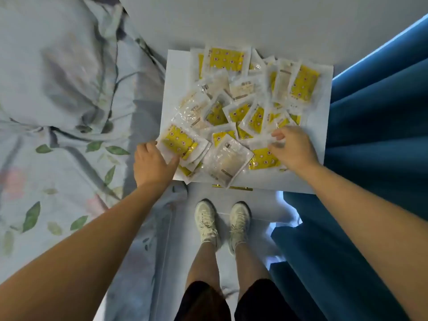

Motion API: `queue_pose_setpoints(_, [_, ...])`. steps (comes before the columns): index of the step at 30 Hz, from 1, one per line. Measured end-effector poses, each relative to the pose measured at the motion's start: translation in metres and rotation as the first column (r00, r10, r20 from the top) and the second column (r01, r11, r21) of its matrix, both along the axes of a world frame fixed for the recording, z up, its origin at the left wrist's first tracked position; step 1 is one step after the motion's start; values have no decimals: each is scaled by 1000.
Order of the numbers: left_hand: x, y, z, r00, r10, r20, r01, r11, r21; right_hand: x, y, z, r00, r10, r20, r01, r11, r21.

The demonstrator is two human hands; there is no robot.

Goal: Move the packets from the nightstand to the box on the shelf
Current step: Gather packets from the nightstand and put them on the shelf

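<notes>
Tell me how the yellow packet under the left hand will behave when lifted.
The yellow packet looks thin and flat, so probably light and somewhat floppy. Its glossy film may slide off the overlapping packets beneath. The left hand holds only its edge, so it may droop.

A bedroom: floral bedding (58, 126), blue curtain (375, 117).

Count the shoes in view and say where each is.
2. The left shoe and the right shoe stand side by side on the floor in front of the nightstand, between the bed and the curtain.
</notes>
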State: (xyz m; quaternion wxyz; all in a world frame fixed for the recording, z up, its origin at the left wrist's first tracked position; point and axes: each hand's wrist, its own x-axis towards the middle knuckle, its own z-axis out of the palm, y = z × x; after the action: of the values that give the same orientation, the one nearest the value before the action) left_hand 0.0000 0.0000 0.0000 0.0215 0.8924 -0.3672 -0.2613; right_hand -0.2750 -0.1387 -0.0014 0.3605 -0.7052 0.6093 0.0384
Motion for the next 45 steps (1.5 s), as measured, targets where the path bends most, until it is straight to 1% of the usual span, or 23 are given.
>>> queue_pose_setpoints(1, [2,-5,-4,998,56,6,-56,998,-16,3,-1,-5,1000,-16,18,16,999,-37])
queue_pose_setpoints(3, [6,-16,-11,995,96,26,-96,995,7,12,-2,-10,1000,-11,8,12,998,-68])
queue_pose_setpoints(5, [7,-28,-15,989,146,-28,-145,988,47,25,0,-12,998,63,2,-63,996,-64])
queue_pose_setpoints(7, [5,-37,-20,965,243,-102,-235,968,87,38,3,-14,989,148,-22,-149,986,-73])
queue_pose_setpoints(8, [4,-41,-21,952,280,-124,-268,957,107,46,5,-13,982,182,-56,-185,980,-66])
queue_pose_setpoints(10, [2,-45,-23,946,298,-126,-280,950,138,61,13,-14,959,243,-149,-250,968,-28])
queue_pose_setpoints(13, [3,-49,-24,951,292,-99,-276,949,153,79,24,-16,925,257,-279,-268,963,-2])
queue_pose_setpoints(14, [4,-49,-24,952,292,-91,-278,950,142,82,27,-17,912,255,-322,-275,961,-15])
queue_pose_setpoints(16, [6,-50,-24,944,316,-96,-311,948,62,85,32,-19,881,251,-401,-289,957,-35])
queue_pose_setpoints(18, [6,-49,-23,918,363,-158,-375,925,-55,86,34,-20,862,236,-449,-274,961,-22])
queue_pose_setpoints(21, [7,-44,-20,866,420,-273,-471,868,-159,87,38,-22,857,231,-460,-269,963,-18])
queue_pose_setpoints(25, [10,-37,-17,753,511,-414,-628,747,-221,89,42,-23,860,210,-464,-247,969,-21])
queue_pose_setpoints(28, [16,-33,-16,668,570,-478,-712,676,-190,91,46,-22,864,165,-476,-211,976,-45])
queue_pose_setpoints(29, [18,-32,-17,615,579,-536,-750,640,-170,91,48,-22,870,149,-470,-197,979,-56])
queue_pose_setpoints(31, [24,-28,-18,453,548,-704,-832,544,-112,91,52,-21,891,100,-443,-152,985,-82])
queue_pose_setpoints(32, [26,-26,-18,387,521,-761,-855,512,-84,90,53,-22,903,74,-423,-128,987,-100])
queue_pose_setpoints(33, [27,-25,-17,342,497,-798,-864,500,-59,89,55,-22,914,57,-402,-114,986,-119])
queue_pose_setpoints(34, [28,-24,-16,319,481,-817,-862,505,-39,88,56,-23,920,55,-387,-117,983,-138])
queue_pose_setpoints(36, [28,-25,-13,301,445,-843,-837,548,-10,86,57,-27,922,81,-377,-154,974,-166])
queue_pose_setpoints(39, [27,-27,-15,312,388,-867,-785,619,-6,85,57,-27,917,126,-378,-207,961,-182])
queue_pose_setpoints(41, [26,-30,-16,318,387,-866,-765,644,7,86,55,-25,908,152,-390,-236,956,-177])
queue_pose_setpoints(43, [24,-32,-18,368,398,-841,-732,681,2,87,53,-23,907,161,-390,-246,953,-178])
queue_pose_setpoints(45, [22,-32,-20,477,392,-786,-668,743,-35,88,52,-24,913,166,-373,-250,950,-187])
